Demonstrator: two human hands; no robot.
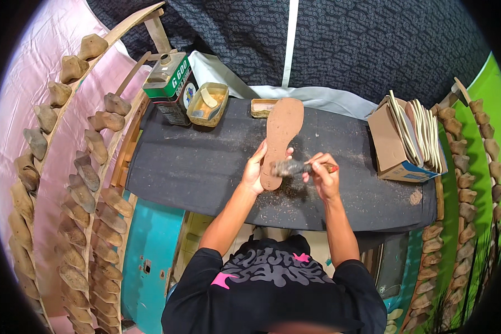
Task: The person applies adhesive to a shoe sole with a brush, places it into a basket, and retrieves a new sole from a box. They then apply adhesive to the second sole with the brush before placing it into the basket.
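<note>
My left hand (254,168) grips a brown shoe sole (284,125) near its narrow heel end, thumb at its edge and fingertips showing on the far side. The sole is held up over the table, its wide end pointing away from me. In my right hand (324,173) is a brush (300,168) with a dark handle and a red end. Its worn, greyish bristles lie over the sole's heel part; whether they press on it I cannot tell. Brown crumbs are scattered on the dark tablecloth (206,172) below.
At the back left stand a green and black metal can (170,89) and a yellowish tub (207,106) with a scraper-like piece. A small shallow tray (260,108) lies behind the sole. A cardboard box (392,142) of upright soles is at right. Racks of wooden shoe lasts (96,146) flank the table.
</note>
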